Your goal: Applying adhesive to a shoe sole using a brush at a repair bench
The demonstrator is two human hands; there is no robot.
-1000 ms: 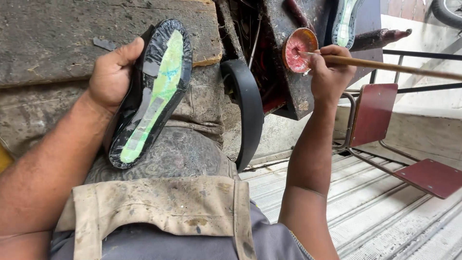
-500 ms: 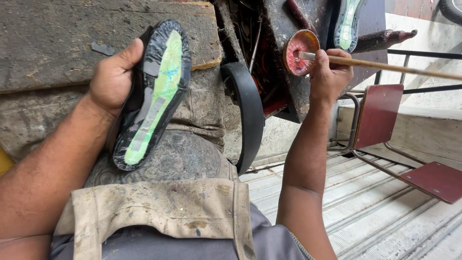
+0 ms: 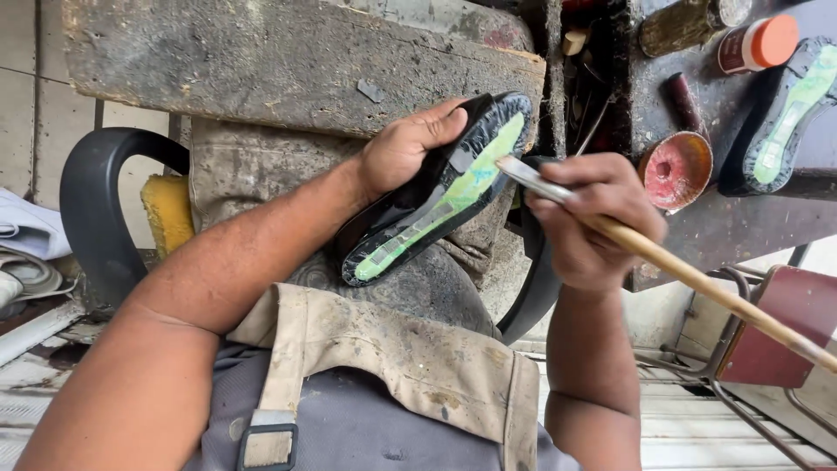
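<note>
Left hand (image 3: 405, 148) grips shoe sole (image 3: 445, 192) (green inner face); right hand (image 3: 588, 218) holds brush (image 3: 663, 262) against it

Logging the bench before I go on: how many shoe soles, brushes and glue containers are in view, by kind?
Shoe soles, black with green inlay: 2, one in the left hand at, one on the bench at
Brushes: 1, long wooden handle, in the right hand
Open round tins: 1
Orange-capped bottles: 1
Total: 5
</note>
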